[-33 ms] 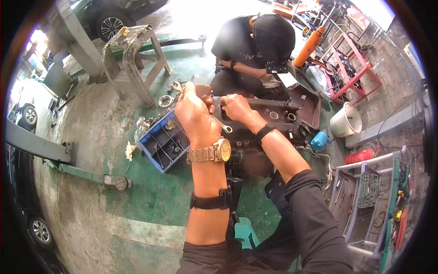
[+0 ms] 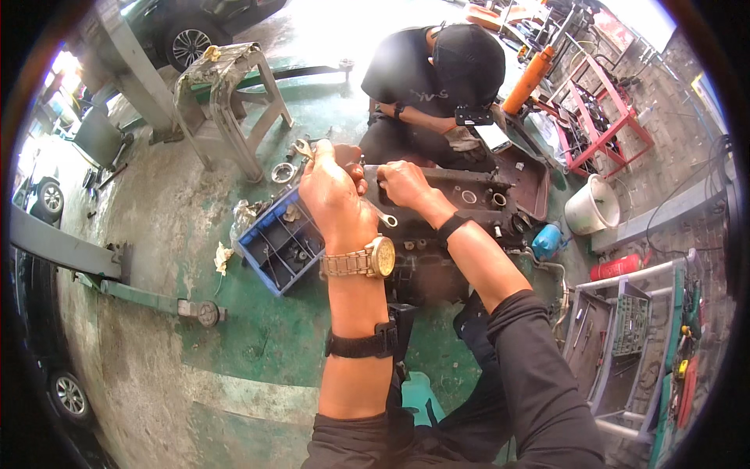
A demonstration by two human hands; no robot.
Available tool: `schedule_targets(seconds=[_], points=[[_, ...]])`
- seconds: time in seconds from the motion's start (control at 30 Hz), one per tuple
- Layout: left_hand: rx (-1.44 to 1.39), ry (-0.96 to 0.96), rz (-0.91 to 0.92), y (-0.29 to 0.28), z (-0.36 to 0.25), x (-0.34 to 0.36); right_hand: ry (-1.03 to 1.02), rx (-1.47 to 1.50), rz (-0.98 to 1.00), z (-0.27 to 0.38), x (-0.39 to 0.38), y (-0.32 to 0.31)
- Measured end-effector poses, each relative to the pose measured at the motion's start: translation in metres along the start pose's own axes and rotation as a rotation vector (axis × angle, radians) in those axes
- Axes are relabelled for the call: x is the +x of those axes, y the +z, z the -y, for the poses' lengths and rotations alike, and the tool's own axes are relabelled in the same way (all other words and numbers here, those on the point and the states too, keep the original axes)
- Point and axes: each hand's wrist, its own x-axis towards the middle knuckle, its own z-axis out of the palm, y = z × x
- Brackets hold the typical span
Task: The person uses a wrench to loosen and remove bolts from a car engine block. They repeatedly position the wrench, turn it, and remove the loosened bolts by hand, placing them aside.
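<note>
My left hand (image 2: 334,199), with a gold watch on its wrist, is closed around a wrench (image 2: 381,213). One end of the wrench sticks out by the thumb, the ring end below the palm. Just to the right, my right hand (image 2: 408,186) is held in a fist over the left part of a dark, greasy engine (image 2: 449,184). Whatever its fingers pinch is hidden. A blue divided parts box (image 2: 269,255) with small metal parts lies on the floor left of my left hand.
Across the engine sits a person in black (image 2: 437,74), head bent, holding a cloth. A grey step stool (image 2: 226,102) stands far left. On the right are a white bucket (image 2: 591,205), a blue bottle-like object (image 2: 548,242), a red metal frame (image 2: 605,117) and a tool cart (image 2: 625,352).
</note>
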Motion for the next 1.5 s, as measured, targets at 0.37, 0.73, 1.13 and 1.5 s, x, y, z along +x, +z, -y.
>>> schedule_targets(seconds=[0.37, 0.73, 1.13, 1.5], points=[[-0.018, 0.009, 0.007, -0.002, -0.002, 0.000, 0.226, 0.023, -0.125, -0.018, 0.000, -0.029], [-0.018, -0.021, -0.010, 0.005, -0.003, -0.004, 0.488, -0.122, 0.029, -0.038, -0.028, -0.051], [-0.010, 0.000, 0.018, 0.000, 0.002, -0.001, 0.315, -0.202, 0.030, -0.031, -0.036, -0.028], [-0.029, -0.018, 0.002, 0.000, 0.002, 0.001, 0.197, -0.149, 0.030, -0.043, -0.037, -0.029]])
